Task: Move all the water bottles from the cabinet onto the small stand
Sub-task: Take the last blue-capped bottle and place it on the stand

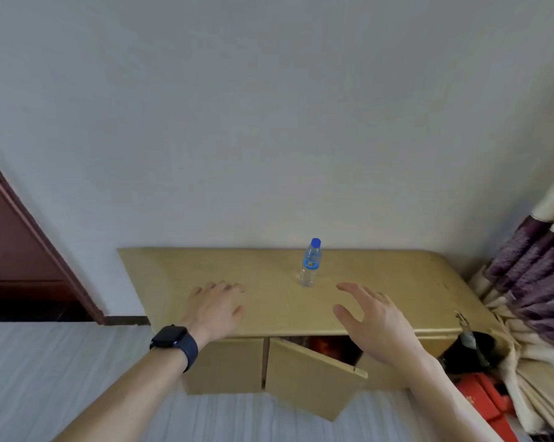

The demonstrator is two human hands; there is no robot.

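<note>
Standing upright, bottle (310, 263) sits just beyond & between your hands; right hand (373, 317) nearer, both spread, empty; left hand (215, 306) flat.

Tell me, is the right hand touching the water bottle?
Apart. The head view shows bare cabinet top between the open right hand and the upright water bottle.

Plain white wall (269, 106), dark red door (11, 250), patterned curtain (537, 282).

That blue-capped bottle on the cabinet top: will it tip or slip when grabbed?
The water bottle stands upright, tall and narrow, so a sideways nudge likely tips it. It looks clear and full, so probably fairly heavy. Smooth plastic may slip; grip mid-body with the right hand.
</note>
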